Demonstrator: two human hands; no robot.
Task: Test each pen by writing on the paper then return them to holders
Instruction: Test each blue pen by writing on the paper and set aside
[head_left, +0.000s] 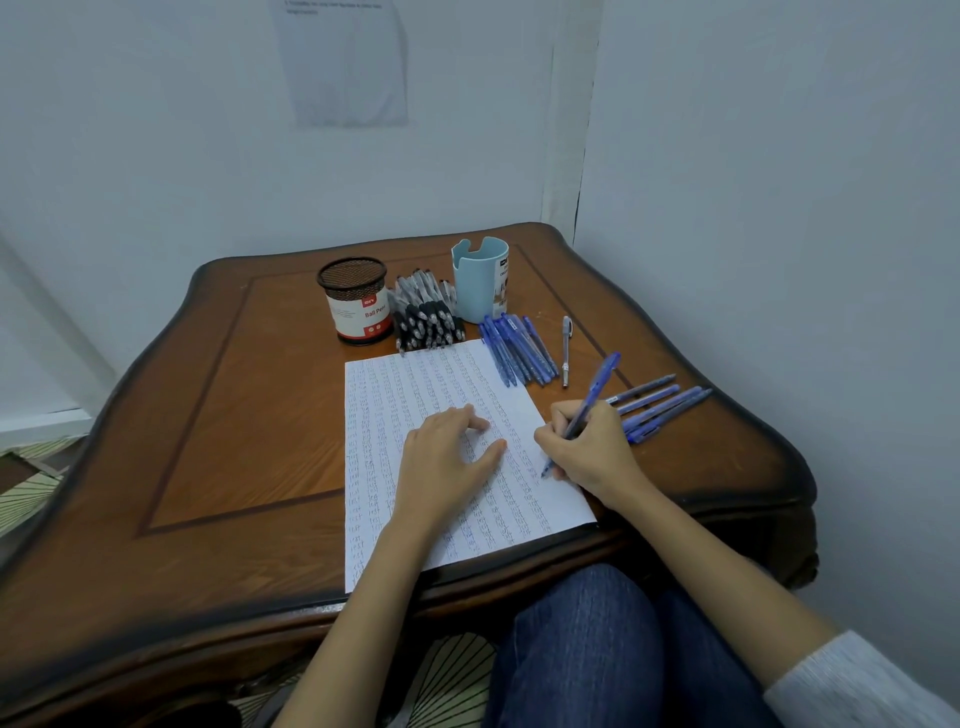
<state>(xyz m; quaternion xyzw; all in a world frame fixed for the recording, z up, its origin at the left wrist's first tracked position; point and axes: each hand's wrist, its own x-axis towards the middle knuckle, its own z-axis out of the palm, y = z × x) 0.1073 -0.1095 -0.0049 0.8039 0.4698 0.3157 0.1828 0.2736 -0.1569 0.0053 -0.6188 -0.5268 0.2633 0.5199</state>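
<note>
Gripping slim blue pen (597, 387), flat scribbled paper (415, 379)

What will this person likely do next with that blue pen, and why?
Probably a short scribble on the paper: the right hand grips the blue pen with its tip down near the sheet's right edge, while the left hand lies flat on it, seemingly steadying it.
</note>
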